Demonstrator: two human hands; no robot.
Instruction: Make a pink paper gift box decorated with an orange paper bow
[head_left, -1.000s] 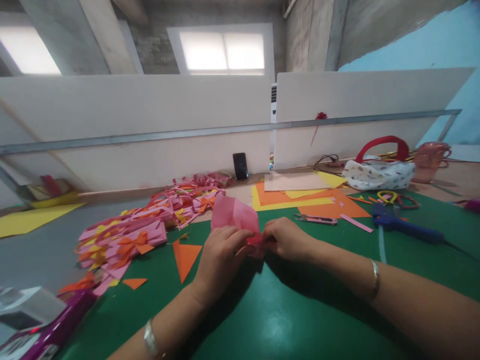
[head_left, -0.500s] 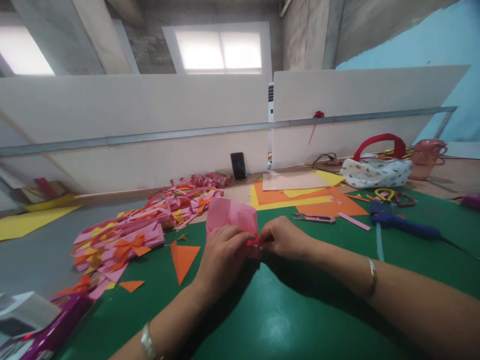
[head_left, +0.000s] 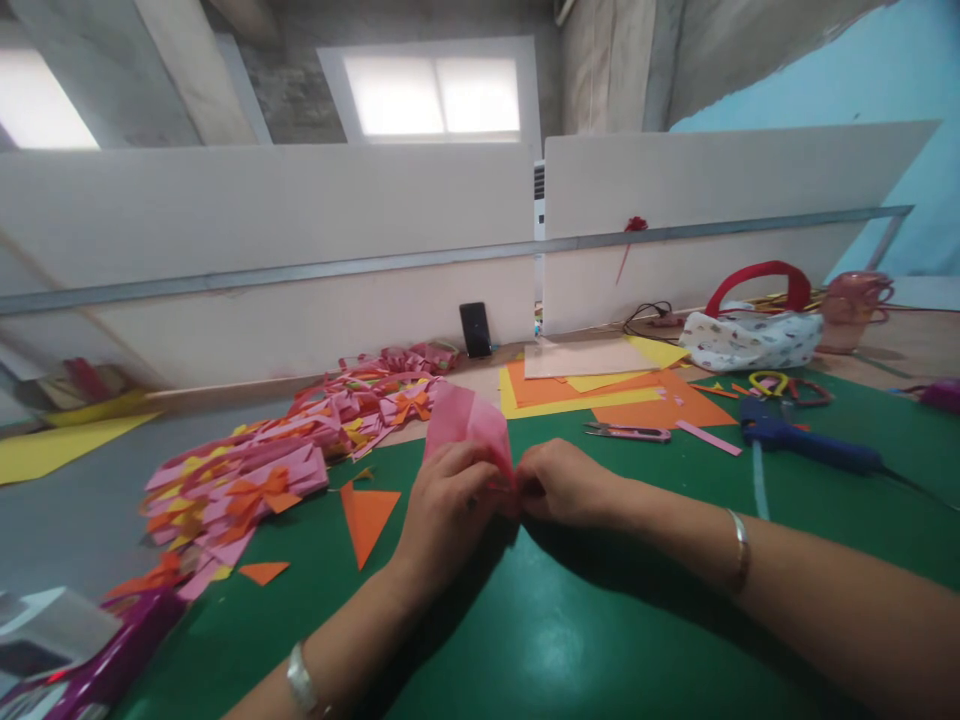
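Above the green mat (head_left: 570,630), a sheet of pink paper (head_left: 469,415) is held upright and curved. My left hand (head_left: 454,500) is closed on its lower part, with the fingers across the front. At the sheet's lower right edge, my right hand (head_left: 559,482) pinches with thumb and fingertips. The fingers hide the exact spot where both hands meet on the paper. An orange paper triangle (head_left: 369,515) lies left of my left hand. Thread snips (head_left: 628,432) and a pink paper strip (head_left: 709,438) rest beyond my right hand.
Pink, orange and yellow paper pieces (head_left: 277,455) are heaped at the left. A blue glue gun (head_left: 810,440) with a cord lies at the right, near a patterned bag (head_left: 750,340) and a pink jug (head_left: 851,312). A phone (head_left: 475,330) leans on the white partition.
The pink sheet has curled and narrowed, its left edge shifting right. Both hands stay close together, and my right hand has turned slightly.
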